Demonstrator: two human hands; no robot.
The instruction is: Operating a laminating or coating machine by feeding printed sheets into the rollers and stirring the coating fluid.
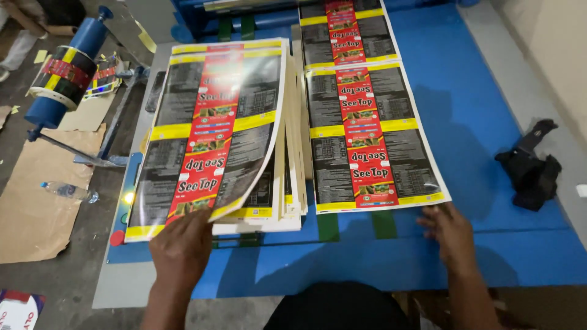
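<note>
Lifting the near edge of a glossy printed sheet, the left hand has its grip clamped on that edge, and the sheet curls up above a stack of sheets just to the right of it. The right hand lies flat with fingers spread apart, its fingertips touching the near edge of another printed sheet on the blue desk. A black cloth sits well off to its right.
</note>
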